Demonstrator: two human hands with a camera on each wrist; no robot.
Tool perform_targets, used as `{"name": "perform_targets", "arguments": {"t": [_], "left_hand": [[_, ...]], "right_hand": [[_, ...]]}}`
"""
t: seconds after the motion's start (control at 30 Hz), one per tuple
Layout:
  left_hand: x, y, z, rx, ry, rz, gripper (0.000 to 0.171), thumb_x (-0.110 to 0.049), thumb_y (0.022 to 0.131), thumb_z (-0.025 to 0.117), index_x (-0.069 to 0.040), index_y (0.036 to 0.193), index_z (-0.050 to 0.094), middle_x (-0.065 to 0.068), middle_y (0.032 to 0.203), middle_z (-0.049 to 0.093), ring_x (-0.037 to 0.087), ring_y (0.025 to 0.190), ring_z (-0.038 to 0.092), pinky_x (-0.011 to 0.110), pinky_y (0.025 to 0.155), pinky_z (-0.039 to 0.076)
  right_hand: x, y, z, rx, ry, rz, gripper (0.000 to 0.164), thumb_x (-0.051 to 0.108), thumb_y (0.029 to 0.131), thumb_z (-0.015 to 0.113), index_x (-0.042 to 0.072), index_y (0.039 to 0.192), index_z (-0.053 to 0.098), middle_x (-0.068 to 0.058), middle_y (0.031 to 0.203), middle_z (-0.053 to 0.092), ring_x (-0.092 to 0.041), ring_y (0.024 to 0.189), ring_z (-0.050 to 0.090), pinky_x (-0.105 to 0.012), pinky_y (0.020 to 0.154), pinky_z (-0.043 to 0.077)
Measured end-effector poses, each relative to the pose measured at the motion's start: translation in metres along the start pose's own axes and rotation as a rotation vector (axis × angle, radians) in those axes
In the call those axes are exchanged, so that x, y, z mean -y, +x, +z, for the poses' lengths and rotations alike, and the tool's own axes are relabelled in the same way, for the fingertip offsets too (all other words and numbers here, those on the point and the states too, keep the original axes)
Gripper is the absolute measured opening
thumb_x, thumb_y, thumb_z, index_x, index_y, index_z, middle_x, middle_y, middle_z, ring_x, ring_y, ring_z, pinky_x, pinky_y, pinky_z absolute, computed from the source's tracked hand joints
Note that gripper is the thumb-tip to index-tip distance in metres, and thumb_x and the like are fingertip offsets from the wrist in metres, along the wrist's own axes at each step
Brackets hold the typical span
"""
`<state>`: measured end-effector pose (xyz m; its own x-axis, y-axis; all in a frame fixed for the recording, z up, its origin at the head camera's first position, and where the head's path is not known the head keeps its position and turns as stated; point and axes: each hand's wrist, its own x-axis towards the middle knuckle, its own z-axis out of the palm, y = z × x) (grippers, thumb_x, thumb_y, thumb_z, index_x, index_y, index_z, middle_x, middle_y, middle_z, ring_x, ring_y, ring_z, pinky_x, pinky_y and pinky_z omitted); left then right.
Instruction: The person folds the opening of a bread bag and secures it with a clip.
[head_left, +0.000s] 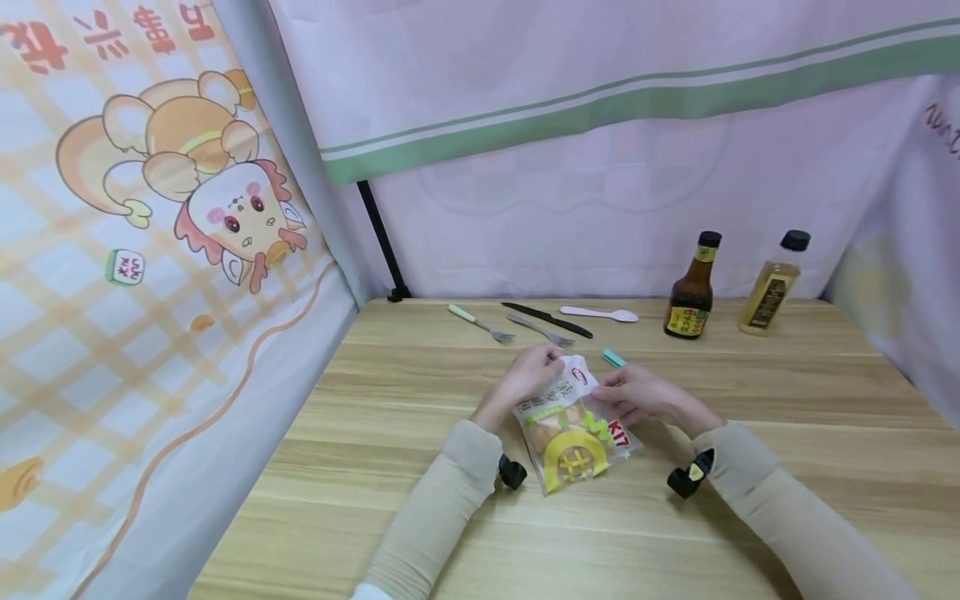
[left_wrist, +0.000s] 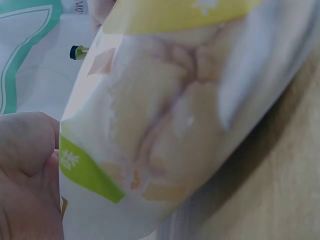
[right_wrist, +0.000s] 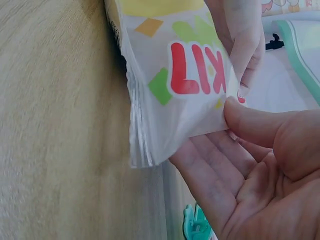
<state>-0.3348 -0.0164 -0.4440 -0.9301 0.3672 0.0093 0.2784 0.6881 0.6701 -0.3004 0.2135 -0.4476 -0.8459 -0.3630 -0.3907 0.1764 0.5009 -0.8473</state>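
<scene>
A clear plastic food bag (head_left: 564,454) printed with yellow, green and red slants between my two hands over the wooden table. Pale, lumpy pieces show through its film in the left wrist view. My left hand (head_left: 529,373) pinches the far left edge of the bag. On its right side, my right hand (head_left: 643,393) grips the film, thumb (right_wrist: 255,120) on the near face and fingers behind. The crimped end seam (right_wrist: 141,130) hangs down beside that hold in the right wrist view. Just beyond my right hand lies a turquoise clip (head_left: 612,357), partly hidden.
Behind the bag lie a green-handled fork (head_left: 480,323), another fork (head_left: 540,330), a black knife (head_left: 547,319) and a white spoon (head_left: 600,314). A dark sauce bottle (head_left: 690,292) and an oil bottle (head_left: 772,287) stand at the back right. Fabric (head_left: 525,225) hangs along the back.
</scene>
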Motion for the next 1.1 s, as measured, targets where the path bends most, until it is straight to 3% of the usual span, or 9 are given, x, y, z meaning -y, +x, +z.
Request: {"name": "perform_targets", "arguments": {"t": [0.33,0.47,0.53,0.67,0.9,1.1], "left_hand": [[-0.001,-0.002,-0.004,0.006,-0.032,-0.018,0.018,-0.025,0.107,0.058,-0.013,0.114,0.068,0.006,0.109,0.07,0.017,0.097,0.062,0.033,0.091,0.053],[-0.002,-0.002,-0.005,0.007,-0.023,0.007,0.017,-0.024,0.106,0.059,-0.012,0.113,0.068,0.006,0.108,0.07,0.017,0.094,0.061,0.03,0.086,0.052],[-0.002,-0.003,-0.005,0.008,-0.022,0.017,0.018,-0.023,0.106,0.058,-0.011,0.115,0.068,0.007,0.111,0.071,0.017,0.095,0.062,0.03,0.087,0.052],[-0.002,-0.003,-0.003,0.016,-0.019,0.026,0.02,-0.025,0.107,0.058,-0.012,0.119,0.069,0.008,0.117,0.072,0.017,0.097,0.063,0.031,0.088,0.053],[-0.002,-0.003,-0.001,0.021,-0.019,0.048,0.018,-0.027,0.107,0.06,-0.014,0.114,0.07,0.006,0.108,0.072,0.015,0.087,0.061,0.025,0.077,0.049],[-0.002,-0.003,-0.003,0.008,-0.024,0.045,0.014,-0.024,0.106,0.062,-0.014,0.108,0.071,0.005,0.105,0.071,0.013,0.085,0.06,0.024,0.075,0.05]], "right_hand": [[0.001,0.0,-0.003,0.036,-0.03,-0.012,0.033,0.027,0.108,0.059,0.0,0.127,0.065,0.002,0.082,0.063,-0.01,0.069,0.059,-0.026,0.064,0.056],[0.011,0.007,-0.002,-0.032,-0.09,-0.039,0.039,0.032,0.106,0.062,0.001,0.129,0.062,-0.006,0.094,0.064,-0.012,0.074,0.054,-0.025,0.063,0.05],[0.016,0.012,0.001,-0.09,-0.11,-0.053,0.042,0.036,0.106,0.062,0.003,0.131,0.061,-0.012,0.113,0.067,-0.015,0.086,0.06,-0.025,0.068,0.053],[0.022,0.022,0.007,-0.197,-0.133,-0.1,0.038,0.034,0.108,0.058,0.002,0.127,0.064,-0.017,0.124,0.068,-0.018,0.098,0.063,-0.026,0.076,0.055],[0.024,0.032,0.01,-0.356,-0.111,-0.17,0.025,0.018,0.105,0.065,-0.003,0.117,0.072,-0.011,0.096,0.075,-0.012,0.077,0.06,-0.023,0.065,0.049],[0.02,0.032,0.009,-0.376,-0.052,-0.142,0.022,0.02,0.103,0.068,-0.001,0.107,0.069,0.002,0.077,0.064,-0.009,0.063,0.052,-0.022,0.053,0.042]]}}
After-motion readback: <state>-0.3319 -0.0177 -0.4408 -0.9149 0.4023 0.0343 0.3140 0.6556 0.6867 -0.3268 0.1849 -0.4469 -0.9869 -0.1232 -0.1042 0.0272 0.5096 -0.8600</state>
